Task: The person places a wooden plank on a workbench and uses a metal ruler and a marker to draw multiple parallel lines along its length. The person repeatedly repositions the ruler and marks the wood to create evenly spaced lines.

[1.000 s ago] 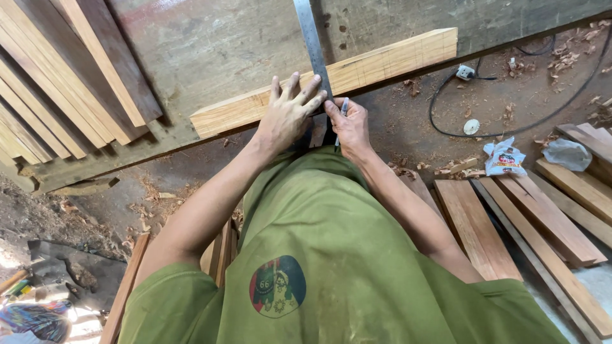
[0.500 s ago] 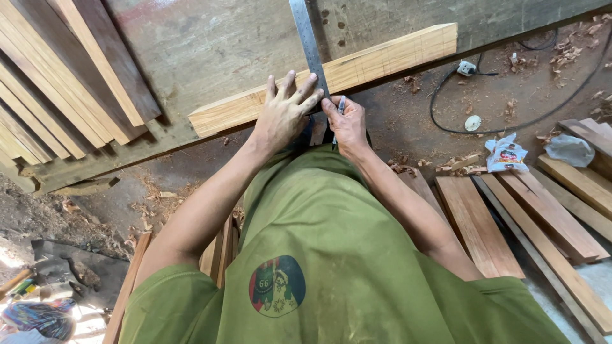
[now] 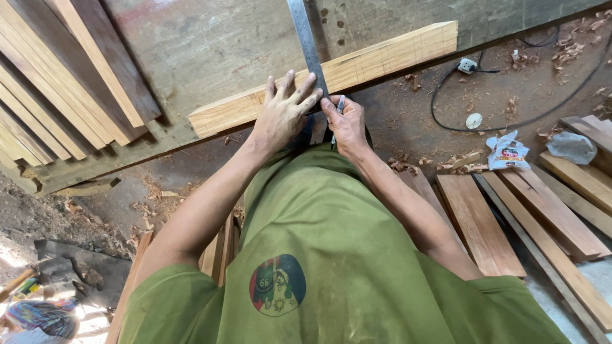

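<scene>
Workbench (image 3: 210, 44): ruler (image 3: 305, 35) crosses plank (image 3: 382, 54).

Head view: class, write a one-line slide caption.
Left hand pins a steel ruler across a pale wooden plank; right hand holds a pen.

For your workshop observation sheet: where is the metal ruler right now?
In the head view, the metal ruler lies top centre across the pale wooden plank, pinned by the left hand, with the right hand holding a pen beside it.

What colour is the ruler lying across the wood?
The ruler is silvery grey metal, seen clearly in the head view.
</scene>
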